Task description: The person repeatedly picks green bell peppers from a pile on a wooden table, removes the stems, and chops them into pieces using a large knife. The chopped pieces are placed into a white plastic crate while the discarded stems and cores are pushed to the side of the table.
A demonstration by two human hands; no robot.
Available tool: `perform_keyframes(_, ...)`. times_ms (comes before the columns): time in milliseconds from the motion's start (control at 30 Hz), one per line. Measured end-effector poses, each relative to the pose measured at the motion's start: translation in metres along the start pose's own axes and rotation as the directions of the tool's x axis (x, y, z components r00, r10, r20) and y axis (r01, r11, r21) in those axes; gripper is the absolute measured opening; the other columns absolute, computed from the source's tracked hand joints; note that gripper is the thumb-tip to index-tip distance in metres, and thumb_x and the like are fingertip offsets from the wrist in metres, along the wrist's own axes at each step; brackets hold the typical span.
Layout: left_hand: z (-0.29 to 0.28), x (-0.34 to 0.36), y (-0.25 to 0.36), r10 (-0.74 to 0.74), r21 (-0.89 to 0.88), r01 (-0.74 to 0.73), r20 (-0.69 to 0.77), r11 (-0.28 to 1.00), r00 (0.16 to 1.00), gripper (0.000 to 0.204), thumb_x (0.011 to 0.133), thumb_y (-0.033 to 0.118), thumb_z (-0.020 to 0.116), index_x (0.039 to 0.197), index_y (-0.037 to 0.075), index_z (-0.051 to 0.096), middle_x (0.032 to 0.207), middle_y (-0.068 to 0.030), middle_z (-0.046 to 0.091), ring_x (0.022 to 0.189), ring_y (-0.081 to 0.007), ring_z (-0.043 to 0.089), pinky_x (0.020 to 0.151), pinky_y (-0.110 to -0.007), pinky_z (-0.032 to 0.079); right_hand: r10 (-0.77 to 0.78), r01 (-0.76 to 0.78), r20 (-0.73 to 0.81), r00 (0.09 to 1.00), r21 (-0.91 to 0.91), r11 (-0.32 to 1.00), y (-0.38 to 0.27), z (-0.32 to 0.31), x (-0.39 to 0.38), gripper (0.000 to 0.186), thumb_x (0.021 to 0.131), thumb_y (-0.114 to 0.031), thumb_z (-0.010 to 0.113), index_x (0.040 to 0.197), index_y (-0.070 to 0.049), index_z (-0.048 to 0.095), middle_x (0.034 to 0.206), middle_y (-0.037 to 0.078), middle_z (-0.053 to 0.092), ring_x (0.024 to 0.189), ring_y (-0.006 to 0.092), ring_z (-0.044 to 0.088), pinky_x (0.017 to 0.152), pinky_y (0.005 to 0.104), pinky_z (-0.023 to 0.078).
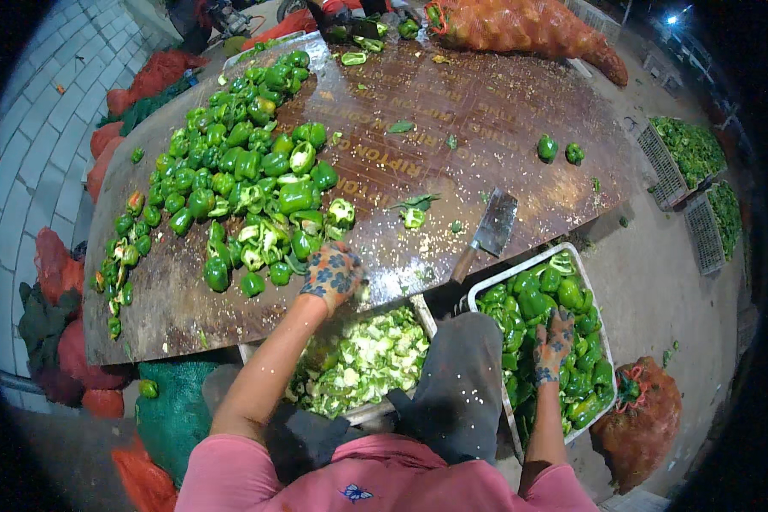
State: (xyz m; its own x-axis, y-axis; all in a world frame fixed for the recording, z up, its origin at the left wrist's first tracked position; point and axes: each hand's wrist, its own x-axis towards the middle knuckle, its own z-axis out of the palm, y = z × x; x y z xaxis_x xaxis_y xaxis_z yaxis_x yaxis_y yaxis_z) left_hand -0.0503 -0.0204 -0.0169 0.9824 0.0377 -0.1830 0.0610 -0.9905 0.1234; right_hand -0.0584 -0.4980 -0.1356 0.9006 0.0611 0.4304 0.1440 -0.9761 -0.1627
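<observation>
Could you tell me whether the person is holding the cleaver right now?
No, the cleaver lies untouched on the board, while the right hand rests in the crate of peppers.

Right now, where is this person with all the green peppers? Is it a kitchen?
Probably not a kitchen: it looks like an outdoor vegetable sorting yard. A big board table holds heaped green peppers and a cleaver, with full crates and net sacks on paved ground.

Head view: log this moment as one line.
left hand: on board by cut green peppers | right hand: in crate of peppers | cleaver: idle
</observation>
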Motion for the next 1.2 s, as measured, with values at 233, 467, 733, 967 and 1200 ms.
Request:
perform_keyframes(233, -0.018, 0.082, -0.042, -0.073, 0.336, 0.123, -0.156, 0.934, 0.985, 0.027, 0.068, 0.016, 0.058, 0.095, 0.011, 0.058, 0.099, -0.0128, 0.058, 0.092, -0.0297, 0.056, 0.070, -0.040, 0.047, 0.055, -0.213, 0.213, 0.975, 0.848, 0.486, -0.189, -0.083, 0.105, 0.036, 0.083, -0.018, 0.051, 0.116, -0.002, 0.052, 0.112, 0.015, 0.055, 0.106, 0.0266, 0.051, 0.092, 0.0351, 0.038)
perform_keyframes(467, -0.037, -0.018, 0.079, 0.142, -0.555, -0.474, -0.535, 0.683, 0.833, 0.042, 0.070, 0.016, 0.065, 0.109, 0.005, 0.052, 0.095, -0.0156, 0.060, 0.087, -0.0284, 0.059, 0.077, -0.037, 0.047, -0.241, -0.460, 0.420, 0.875, 0.876, -0.147, -0.279, -0.032, 0.086, 0.037, 0.090, -0.022, 0.041, 0.120, -0.004, 0.051, 0.135, 0.012, 0.037, 0.122, 0.0217, 0.037, 0.101, 0.0304, 0.029)
perform_keyframes(733, -0.038, -0.143, 0.158, -0.208, -0.981, -0.179, -0.160, -0.074, 0.965, 0.037, 0.070, 0.006, 0.065, 0.106, 0.001, 0.054, 0.101, -0.0057, 0.057, 0.087, -0.0145, 0.054, 0.079, -0.026, 0.043, -0.111, -0.228, 0.201, 0.973, 0.895, -0.384, -0.269, -0.076, -0.007, 0.043, 0.089, -0.014, 0.046, 0.129, -0.003, 0.037, 0.133, 0.012, 0.039, 0.121, 0.0250, 0.039, 0.101, 0.0348, 0.030)
perform_keyframes(967, -0.029, -0.173, 0.189, -0.110, -0.985, -0.121, -0.135, 0.126, 0.985, 0.040, 0.074, 0.010, 0.062, 0.110, -0.004, 0.053, 0.106, -0.0101, 0.056, 0.097, -0.0173, 0.052, 0.085, -0.029, 0.041, -0.122, 0.055, 0.008, 0.993, 0.860, 0.508, -0.227, -0.110, -0.028, 0.041, 0.085, -0.016, 0.049, 0.125, -0.009, 0.044, 0.132, 0.014, 0.039, 0.119, 0.0307, 0.040, 0.100, 0.0346, 0.031)
perform_keyframes(1200, -0.028, -0.160, 0.233, -0.087, -0.977, -0.207, -0.210, 0.044, 0.974, 0.028, 0.075, 0.006, 0.060, 0.102, -0.002, 0.057, 0.100, -0.0067, 0.058, 0.091, -0.0150, 0.054, 0.082, -0.029, 0.042, 0.282, -0.284, 0.223, 0.933, 0.938, 0.197, -0.208, -0.122, -0.024, 0.032, 0.089, -0.016, 0.038, 0.118, -0.007, 0.050, 0.122, 0.012, 0.049, 0.113, 0.0269, 0.046, 0.097, 0.0340, 0.035)
